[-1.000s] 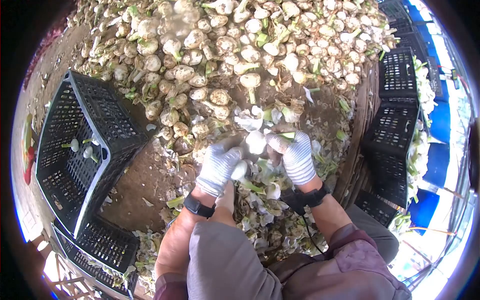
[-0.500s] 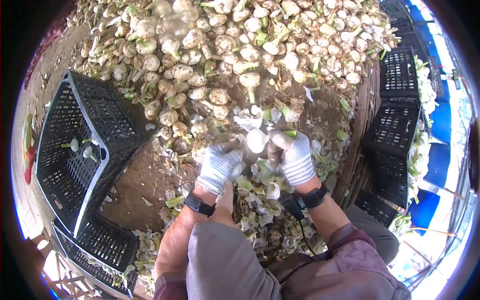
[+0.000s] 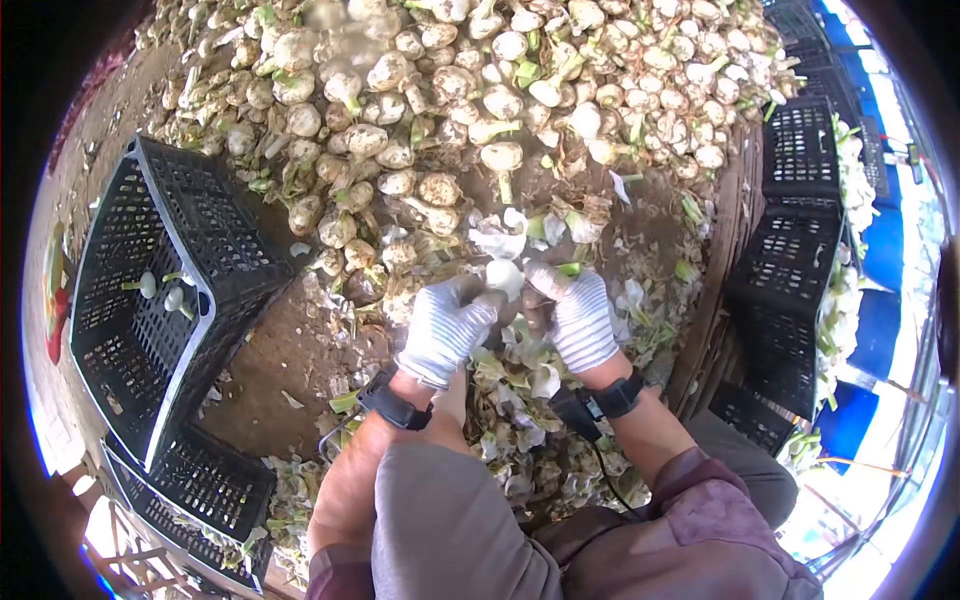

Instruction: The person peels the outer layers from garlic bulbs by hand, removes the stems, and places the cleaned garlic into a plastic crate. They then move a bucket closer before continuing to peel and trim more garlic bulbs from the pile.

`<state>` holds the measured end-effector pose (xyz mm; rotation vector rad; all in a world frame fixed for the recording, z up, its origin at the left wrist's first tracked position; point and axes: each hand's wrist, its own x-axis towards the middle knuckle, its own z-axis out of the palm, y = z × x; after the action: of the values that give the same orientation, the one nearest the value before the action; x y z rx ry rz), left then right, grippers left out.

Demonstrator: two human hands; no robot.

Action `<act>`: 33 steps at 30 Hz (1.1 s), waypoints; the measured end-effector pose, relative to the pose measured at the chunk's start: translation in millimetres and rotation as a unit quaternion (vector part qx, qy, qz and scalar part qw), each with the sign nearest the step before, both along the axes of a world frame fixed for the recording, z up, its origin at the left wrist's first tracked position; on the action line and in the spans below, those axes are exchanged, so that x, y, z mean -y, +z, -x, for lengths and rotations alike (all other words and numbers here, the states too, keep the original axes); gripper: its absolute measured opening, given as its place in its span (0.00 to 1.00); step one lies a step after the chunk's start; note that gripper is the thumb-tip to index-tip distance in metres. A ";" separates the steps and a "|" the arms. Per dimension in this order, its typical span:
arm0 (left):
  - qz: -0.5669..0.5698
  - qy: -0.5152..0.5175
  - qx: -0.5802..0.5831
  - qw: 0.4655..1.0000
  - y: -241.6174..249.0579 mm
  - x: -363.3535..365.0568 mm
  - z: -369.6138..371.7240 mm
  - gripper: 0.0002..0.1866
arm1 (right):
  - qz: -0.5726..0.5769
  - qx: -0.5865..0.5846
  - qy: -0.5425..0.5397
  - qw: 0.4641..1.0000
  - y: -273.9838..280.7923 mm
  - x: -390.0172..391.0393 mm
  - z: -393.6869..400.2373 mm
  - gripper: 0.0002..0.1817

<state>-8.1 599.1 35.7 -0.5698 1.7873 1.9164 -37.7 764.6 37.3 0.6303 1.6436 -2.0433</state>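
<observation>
A smooth white garlic bulb (image 3: 505, 278), peeled and with a short green stem (image 3: 570, 269), is held between my two gloved hands. My left hand (image 3: 445, 328), in a white striped glove with dirty fingertips, is closed with thumb and fingers against the bulb's left side. On the other side, my right hand (image 3: 578, 315) pinches the stem end; part of its grip is hidden. Loose white skins (image 3: 497, 240) lie just beyond the bulb, and a litter of peelings (image 3: 510, 425) covers the ground beneath my wrists.
A large heap of soil-marked bulbs (image 3: 440, 90) spreads ahead. On the left, a tilted black crate (image 3: 235, 240) holds a few white bulbs (image 3: 172, 298), with another black crate (image 3: 225, 490) below it. More black crates (image 3: 785, 290) filled with pale bulbs line the right, beside wooden boards (image 3: 720, 270).
The bulb has shifted slightly left and down. My left hand has moved up and right, its thumb now against the bulb; my right hand has shifted a little left.
</observation>
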 end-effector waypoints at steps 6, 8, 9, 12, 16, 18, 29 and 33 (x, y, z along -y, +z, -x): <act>-0.049 0.047 0.031 0.997 -19.5 2.1 -9.5 0.09 | 0.054 0.137 0.014 0.989 1.5 -4.2 -2.1 0.10; -0.057 0.071 0.063 0.994 -32.8 6.9 -12.6 0.10 | 0.147 0.174 -0.059 0.972 -11.8 -6.8 -2.5 0.09; -0.005 0.093 0.043 0.995 -40.3 10.7 -13.3 0.09 | 0.147 0.172 -0.061 0.972 -11.1 -9.3 -0.3 0.09; 0.006 0.095 0.057 0.994 -43.1 19.5 -12.4 0.14 | 0.211 0.223 -0.051 0.950 -9.9 -16.5 4.2 0.09; -0.095 0.010 -0.041 0.995 -17.8 5.8 -15.3 0.44 | 0.170 0.238 -0.065 0.954 -7.3 -10.0 5.0 0.10; 0.010 -0.054 -0.144 0.988 -23.0 -2.5 -15.7 0.45 | 0.151 0.243 -0.073 0.955 -6.9 -8.3 5.0 0.10; 0.092 -0.004 -0.119 0.989 -23.5 -12.6 -13.3 0.39 | 0.073 0.052 0.043 0.995 -6.3 -3.5 -3.8 0.13; 0.119 -0.015 -0.147 0.982 -17.8 -12.7 -14.6 0.39 | 0.076 0.026 -0.009 0.997 -5.5 0.4 -4.0 0.13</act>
<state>6.6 611.8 17.9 -0.3472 2.2179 1.8566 -33.7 764.1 31.8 0.6407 1.4417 -2.1215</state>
